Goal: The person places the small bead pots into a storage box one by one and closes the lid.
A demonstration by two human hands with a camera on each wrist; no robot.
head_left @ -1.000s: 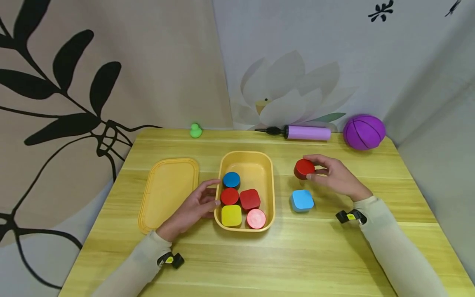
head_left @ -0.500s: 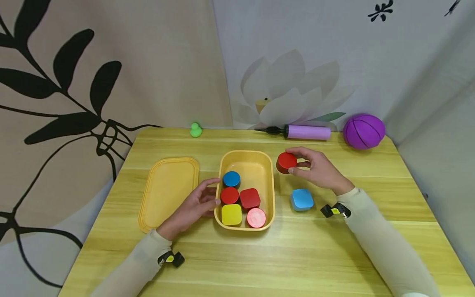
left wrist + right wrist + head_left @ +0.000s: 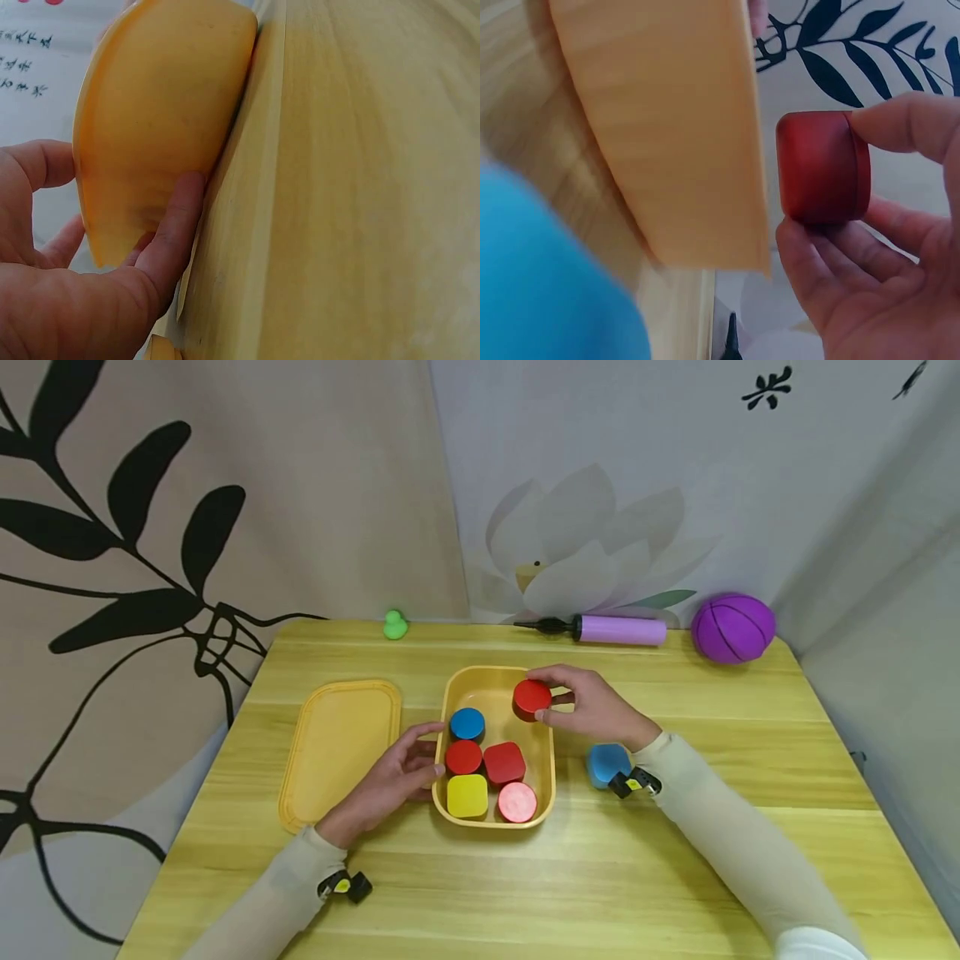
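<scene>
My right hand [image 3: 592,700] pinches a round red block [image 3: 531,699] between thumb and fingers, over the upper right part of a yellow box [image 3: 491,672]. In the right wrist view, the red block [image 3: 821,166] is level with the box's rim, above the table. My left hand [image 3: 393,781] touches the box's left wall from outside, its fingertips against the wall and rim in the left wrist view. Inside the box sit a round blue block [image 3: 468,724], a round red one [image 3: 464,757], a squarish red one [image 3: 505,763], a yellow square one [image 3: 468,797] and a round pink one [image 3: 517,802].
Partly behind the right wrist strap lies a light blue square block [image 3: 604,764]. The flat yellow lid [image 3: 345,747] is left of the box. Along the back edge stand a small green figure [image 3: 395,625], a purple hand pump [image 3: 621,630] and a purple ball [image 3: 732,628].
My right hand has carried the round red block leftward, from above the light blue block to over the box. The left hand and the box have stayed in place.
</scene>
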